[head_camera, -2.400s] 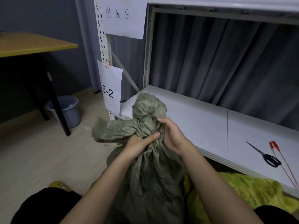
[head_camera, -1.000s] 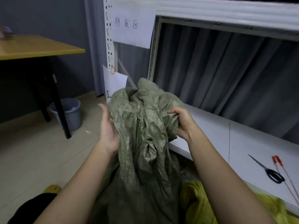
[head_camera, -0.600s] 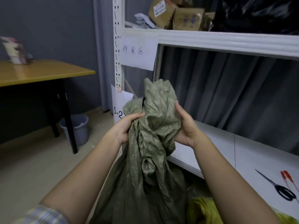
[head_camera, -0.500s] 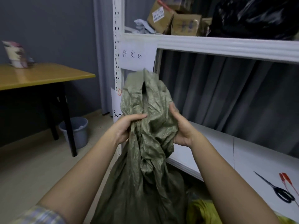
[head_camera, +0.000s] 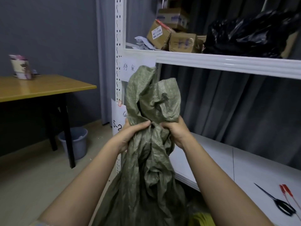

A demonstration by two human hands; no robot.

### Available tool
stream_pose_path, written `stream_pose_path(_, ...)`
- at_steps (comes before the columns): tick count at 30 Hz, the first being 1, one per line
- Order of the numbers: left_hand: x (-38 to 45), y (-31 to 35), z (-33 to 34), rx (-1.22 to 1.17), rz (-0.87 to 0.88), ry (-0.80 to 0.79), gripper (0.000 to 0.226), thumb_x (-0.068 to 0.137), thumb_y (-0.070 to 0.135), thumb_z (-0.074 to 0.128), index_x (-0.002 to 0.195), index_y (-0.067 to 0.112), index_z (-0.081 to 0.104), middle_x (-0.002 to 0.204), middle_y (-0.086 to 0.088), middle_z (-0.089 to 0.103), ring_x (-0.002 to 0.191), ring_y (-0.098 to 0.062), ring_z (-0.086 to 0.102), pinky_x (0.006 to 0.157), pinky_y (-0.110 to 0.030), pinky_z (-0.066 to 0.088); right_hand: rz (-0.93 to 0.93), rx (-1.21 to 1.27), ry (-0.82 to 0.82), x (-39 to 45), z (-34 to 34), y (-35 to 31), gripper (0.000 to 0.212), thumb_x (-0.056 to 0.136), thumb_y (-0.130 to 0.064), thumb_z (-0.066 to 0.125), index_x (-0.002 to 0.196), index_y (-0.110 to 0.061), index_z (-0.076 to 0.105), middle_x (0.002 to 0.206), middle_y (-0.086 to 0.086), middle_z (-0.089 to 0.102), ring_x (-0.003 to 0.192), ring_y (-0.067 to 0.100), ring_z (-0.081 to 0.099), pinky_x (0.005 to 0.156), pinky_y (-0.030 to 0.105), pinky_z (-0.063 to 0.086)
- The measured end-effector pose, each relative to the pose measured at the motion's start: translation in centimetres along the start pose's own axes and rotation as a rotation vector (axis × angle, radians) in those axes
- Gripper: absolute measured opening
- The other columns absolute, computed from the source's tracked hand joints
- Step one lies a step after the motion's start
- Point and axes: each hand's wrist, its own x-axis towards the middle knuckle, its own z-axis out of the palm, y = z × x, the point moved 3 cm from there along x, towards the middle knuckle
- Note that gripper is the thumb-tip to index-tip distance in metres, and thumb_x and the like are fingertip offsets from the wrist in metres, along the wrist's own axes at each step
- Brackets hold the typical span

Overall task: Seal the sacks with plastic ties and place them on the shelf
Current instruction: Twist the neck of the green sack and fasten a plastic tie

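A crumpled olive-green woven sack [head_camera: 146, 173] hangs upright in front of me, its loose mouth flaring above my hands. My left hand [head_camera: 130, 136] grips the gathered neck from the left, fingers curled round the fabric. My right hand [head_camera: 175, 132] grips the same neck from the right. Two red plastic ties [head_camera: 287, 193] lie on the lower white shelf board [head_camera: 228, 160] at the far right, beside black-handled scissors [head_camera: 280, 204]. No tie is visible on the sack's neck.
The white shelf upright [head_camera: 118, 46] stands just behind the sack. The upper shelf [head_camera: 228, 61] carries cardboard boxes [head_camera: 172, 38] and a black plastic bag [head_camera: 250, 36]. A wooden table [head_camera: 40, 87] and grey bucket [head_camera: 75, 142] stand left. Yellow-green material [head_camera: 202, 219] lies by the sack's foot.
Both hands have closed in round the sack's neck and bunched it tighter; the sack is held higher and my view has tilted up to the upper shelf.
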Motion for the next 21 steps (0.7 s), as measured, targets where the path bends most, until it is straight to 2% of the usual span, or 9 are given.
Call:
stream_pose_path(3,-0.6,-0.1,1.9,0.350,-0.096,-0.222,0.069,0.062,0.036,0.085,0.122,0.016,0.057,0.118,0.005,0.066,0.107,-0.008,0.063,0.092,-0.023,0.050,0.082,0.240,-0.101,-0.2,0.3,-0.9,0.045,0.076,0.011,0.049,0.120,0.000,0.057,0.116,0.021,0.062,0.106,0.038,0.060,0.092,0.049,0.049)
stream_pose_path(6,-0.4,0.8,3.2,0.465,-0.065,-0.154,0.051,0.070,0.024,0.081,0.116,0.019,0.058,0.117,0.006,0.062,0.108,-0.008,0.057,0.093,-0.023,0.043,0.164,0.305,-0.208,-0.8,1.2,-1.8,0.036,0.082,0.005,0.042,0.112,0.001,0.061,0.103,0.018,0.066,0.095,0.035,0.062,0.086,0.046,0.051)
stream_pose_path(9,0.3,0.9,2.8,0.304,0.007,-0.034,0.068,0.056,0.027,0.087,0.118,0.013,0.061,0.115,-0.001,0.067,0.105,-0.014,0.063,0.089,-0.027,0.048,-0.019,0.071,-0.118,-0.5,0.6,-3.2,0.029,0.082,0.005,0.054,0.108,-0.004,0.064,0.102,0.013,0.068,0.097,0.032,0.064,0.086,0.042,0.053)
stream_pose_path(10,0.4,0.9,2.6,0.217,0.041,0.009,0.066,0.057,0.026,0.086,0.116,0.011,0.063,0.112,-0.004,0.069,0.102,-0.016,0.065,0.086,-0.028,0.051,-0.090,-0.068,-0.070,-0.5,0.2,-3.6,0.028,0.082,-0.003,0.063,0.109,-0.009,0.063,0.104,0.008,0.069,0.099,0.027,0.064,0.087,0.038,0.053)
stream_pose_path(12,0.4,1.3,2.4,0.008,0.092,0.095,0.038,0.070,0.010,0.078,0.106,0.008,0.066,0.100,-0.008,0.072,0.093,-0.020,0.069,0.077,-0.029,0.054,-0.164,-0.318,0.022,-0.5,-0.7,-3.7,0.046,0.075,-0.030,0.077,0.117,-0.020,0.060,0.111,-0.005,0.067,0.102,0.014,0.062,0.089,0.030,0.051)
stream_pose_path(14,0.3,2.0,2.7,-0.101,0.096,0.111,0.029,0.075,0.004,0.072,0.103,0.006,0.066,0.091,-0.007,0.073,0.085,-0.019,0.070,0.068,-0.026,0.056,-0.207,-0.430,0.085,-0.7,-0.9,-3.4,0.062,0.069,-0.051,0.076,0.122,-0.026,0.057,0.118,-0.009,0.063,0.107,0.010,0.059,0.093,0.031,0.049)
stream_pose_path(16,0.1,2.5,3.7,-0.066,0.102,0.043,0.042,0.072,0.010,0.077,0.111,0.003,0.064,0.097,-0.007,0.073,0.089,-0.017,0.070,0.070,-0.022,0.056,-0.243,-0.459,0.060,-0.9,0.0,-3.2,0.061,0.072,-0.057,0.069,0.125,-0.030,0.054,0.121,-0.011,0.061,0.111,0.011,0.057,0.096,0.033,0.047)
stream_pose_path(18,0.2,2.7,4.3,0.025,0.132,0.027,0.053,0.065,0.015,0.082,0.114,0.004,0.063,0.105,-0.007,0.072,0.096,-0.017,0.069,0.078,-0.023,0.056,-0.142,-0.299,-0.086,-1.1,1.1,-3.6,0.040,0.086,-0.038,0.063,0.123,-0.027,0.053,0.120,-0.004,0.061,0.108,0.013,0.058,0.096,0.034,0.048)
stream_pose_path(21,0.0,3.8,3.9,0.009,0.248,0.208,0.050,0.065,0.006,0.082,0.111,0.007,0.063,0.102,-0.006,0.071,0.092,-0.016,0.069,0.078,-0.027,0.055,0.111,0.310,-0.331,-1.7,1.2,-4.4,0.033,0.088,-0.014,0.048,0.118,-0.006,0.060,0.121,0.017,0.059,0.107,0.030,0.059,0.103,0.044,0.043)
